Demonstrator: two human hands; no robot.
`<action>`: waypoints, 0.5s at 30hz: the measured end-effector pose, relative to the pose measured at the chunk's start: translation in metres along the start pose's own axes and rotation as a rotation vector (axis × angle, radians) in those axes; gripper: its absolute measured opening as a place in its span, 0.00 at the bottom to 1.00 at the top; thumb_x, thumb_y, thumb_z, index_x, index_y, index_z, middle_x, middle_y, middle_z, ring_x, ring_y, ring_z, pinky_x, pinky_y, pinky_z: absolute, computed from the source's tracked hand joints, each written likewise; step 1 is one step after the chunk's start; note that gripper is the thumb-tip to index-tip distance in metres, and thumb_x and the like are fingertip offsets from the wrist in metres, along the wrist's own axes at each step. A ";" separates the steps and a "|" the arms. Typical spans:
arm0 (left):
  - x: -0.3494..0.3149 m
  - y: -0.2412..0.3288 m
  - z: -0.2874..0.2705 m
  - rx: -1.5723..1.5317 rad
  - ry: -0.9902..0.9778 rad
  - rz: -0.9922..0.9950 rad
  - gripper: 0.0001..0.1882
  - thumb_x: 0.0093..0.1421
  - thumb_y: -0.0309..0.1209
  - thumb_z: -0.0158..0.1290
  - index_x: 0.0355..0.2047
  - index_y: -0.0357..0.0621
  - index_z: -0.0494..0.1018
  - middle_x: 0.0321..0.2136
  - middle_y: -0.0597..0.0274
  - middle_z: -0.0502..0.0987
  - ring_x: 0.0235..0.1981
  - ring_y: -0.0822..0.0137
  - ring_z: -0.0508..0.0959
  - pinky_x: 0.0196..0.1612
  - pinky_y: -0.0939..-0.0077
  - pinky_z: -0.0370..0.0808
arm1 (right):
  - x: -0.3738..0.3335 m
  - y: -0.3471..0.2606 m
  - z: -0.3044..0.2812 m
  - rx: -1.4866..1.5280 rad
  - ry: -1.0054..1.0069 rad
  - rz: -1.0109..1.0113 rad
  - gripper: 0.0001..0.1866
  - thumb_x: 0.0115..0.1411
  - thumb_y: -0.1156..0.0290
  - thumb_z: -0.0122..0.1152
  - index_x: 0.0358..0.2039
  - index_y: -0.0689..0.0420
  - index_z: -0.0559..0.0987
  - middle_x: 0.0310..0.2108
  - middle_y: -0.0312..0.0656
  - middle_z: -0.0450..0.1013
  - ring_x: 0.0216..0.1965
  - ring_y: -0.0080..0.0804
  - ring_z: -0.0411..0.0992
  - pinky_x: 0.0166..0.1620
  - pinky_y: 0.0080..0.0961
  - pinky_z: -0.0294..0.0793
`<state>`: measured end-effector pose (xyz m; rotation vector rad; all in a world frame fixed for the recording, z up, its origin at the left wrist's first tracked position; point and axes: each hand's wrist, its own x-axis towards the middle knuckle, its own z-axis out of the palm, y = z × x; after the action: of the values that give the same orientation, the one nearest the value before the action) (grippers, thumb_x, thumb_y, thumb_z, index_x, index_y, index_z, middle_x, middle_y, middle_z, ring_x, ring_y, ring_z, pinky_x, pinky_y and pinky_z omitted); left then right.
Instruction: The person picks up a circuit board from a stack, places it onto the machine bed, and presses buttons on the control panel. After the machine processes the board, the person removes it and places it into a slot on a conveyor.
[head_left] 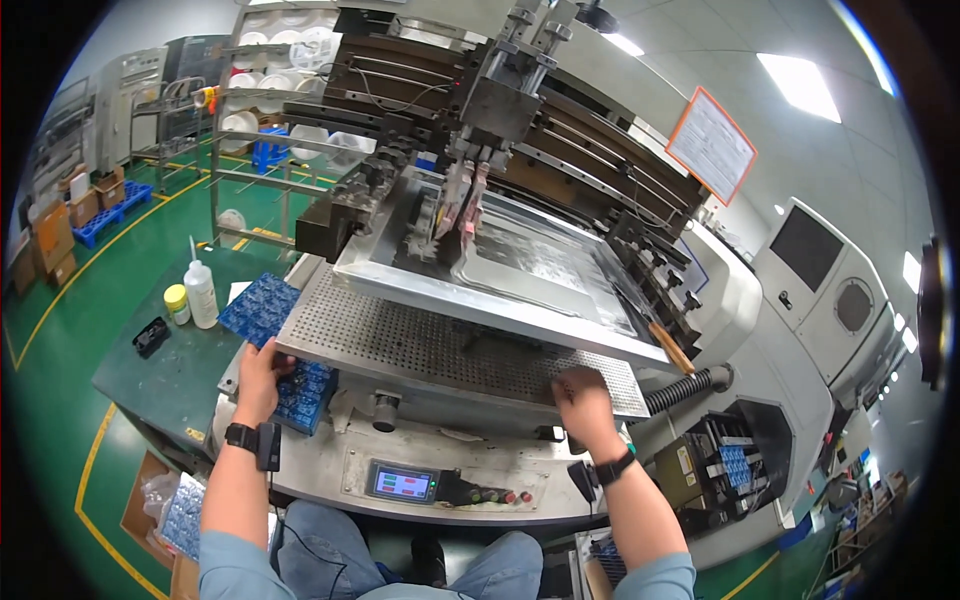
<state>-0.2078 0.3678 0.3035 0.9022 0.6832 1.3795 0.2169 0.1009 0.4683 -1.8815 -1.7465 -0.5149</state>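
Note:
My left hand (258,383) is closed at the lower edge of a blue circuit board panel (260,305), which tilts beside the left corner of a perforated metal plate (400,345). Just below it lie more blue circuit boards (305,398), partly behind my fingers. My right hand (586,408) rests over the right front part of the plate with its fingers curled; what they hold, if anything, is hidden. Above the plate sits a framed printing stencil (530,262) with a squeegee head (462,210) over it.
A control screen (402,481) with push buttons is on the machine's front. On the green side table (150,375) stand a white squeeze bottle (201,295) and a yellow-lidded jar (177,304). A wooden-handled tool (671,348) lies at the frame's right edge, near a ribbed hose (690,390).

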 end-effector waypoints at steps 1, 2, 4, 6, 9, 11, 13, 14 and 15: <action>0.000 -0.004 -0.003 -0.001 0.003 0.006 0.07 0.70 0.34 0.49 0.43 0.45 0.69 0.36 0.63 0.79 0.31 0.71 0.79 0.35 0.76 0.78 | 0.006 0.013 0.014 -0.014 0.061 -0.013 0.06 0.56 0.71 0.64 0.31 0.60 0.81 0.34 0.51 0.77 0.40 0.54 0.74 0.44 0.43 0.73; 0.001 -0.011 -0.007 -0.003 0.007 0.013 0.07 0.70 0.34 0.48 0.43 0.45 0.69 0.36 0.63 0.79 0.30 0.71 0.79 0.35 0.75 0.78 | 0.011 0.025 0.029 -0.029 0.122 -0.028 0.06 0.57 0.71 0.64 0.32 0.60 0.81 0.35 0.53 0.78 0.40 0.55 0.74 0.45 0.44 0.74; 0.003 -0.019 -0.009 -0.027 -0.009 0.016 0.07 0.70 0.33 0.48 0.43 0.45 0.69 0.36 0.63 0.80 0.30 0.71 0.79 0.35 0.75 0.78 | 0.025 0.041 0.048 -0.049 0.067 0.111 0.08 0.59 0.68 0.62 0.33 0.60 0.82 0.36 0.53 0.78 0.42 0.55 0.74 0.47 0.45 0.74; -0.002 -0.014 -0.004 -0.002 0.011 0.011 0.07 0.70 0.33 0.48 0.43 0.45 0.69 0.35 0.62 0.80 0.30 0.71 0.79 0.35 0.75 0.78 | 0.036 0.047 0.055 -0.064 0.008 0.249 0.11 0.61 0.66 0.59 0.34 0.60 0.82 0.37 0.53 0.78 0.43 0.55 0.75 0.49 0.45 0.73; -0.006 -0.007 0.004 -0.004 0.013 0.006 0.07 0.71 0.33 0.47 0.44 0.44 0.69 0.36 0.63 0.79 0.30 0.72 0.79 0.35 0.76 0.77 | 0.046 0.054 0.067 -0.089 -0.101 0.395 0.17 0.65 0.58 0.53 0.36 0.59 0.83 0.40 0.55 0.79 0.47 0.56 0.74 0.53 0.48 0.72; -0.006 -0.006 0.005 0.002 0.019 0.007 0.07 0.71 0.33 0.47 0.44 0.44 0.69 0.36 0.63 0.79 0.30 0.72 0.78 0.35 0.76 0.77 | 0.049 0.062 0.075 -0.095 -0.093 0.396 0.17 0.65 0.58 0.53 0.37 0.59 0.83 0.41 0.55 0.79 0.47 0.56 0.74 0.53 0.48 0.72; -0.004 -0.009 0.000 0.011 -0.005 0.003 0.08 0.71 0.33 0.46 0.44 0.44 0.69 0.36 0.63 0.79 0.31 0.72 0.78 0.35 0.76 0.77 | 0.051 0.064 0.081 -0.099 -0.092 0.397 0.18 0.66 0.58 0.52 0.38 0.59 0.83 0.41 0.56 0.78 0.48 0.55 0.74 0.53 0.48 0.72; -0.004 -0.009 0.000 0.010 -0.002 0.003 0.08 0.71 0.33 0.46 0.44 0.44 0.69 0.36 0.63 0.79 0.31 0.72 0.78 0.35 0.76 0.77 | 0.053 0.065 0.084 -0.124 -0.099 0.410 0.18 0.66 0.58 0.52 0.39 0.59 0.82 0.43 0.56 0.78 0.48 0.55 0.74 0.54 0.48 0.72; -0.005 -0.008 0.001 0.016 -0.003 0.008 0.08 0.71 0.33 0.46 0.44 0.44 0.69 0.37 0.63 0.79 0.31 0.72 0.78 0.35 0.76 0.77 | 0.053 0.064 0.086 -0.149 -0.106 0.425 0.18 0.66 0.58 0.51 0.40 0.59 0.82 0.45 0.56 0.77 0.49 0.55 0.74 0.54 0.47 0.72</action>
<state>-0.2036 0.3631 0.2971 0.9205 0.6903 1.3807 0.2800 0.1929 0.4248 -2.3410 -1.3385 -0.3941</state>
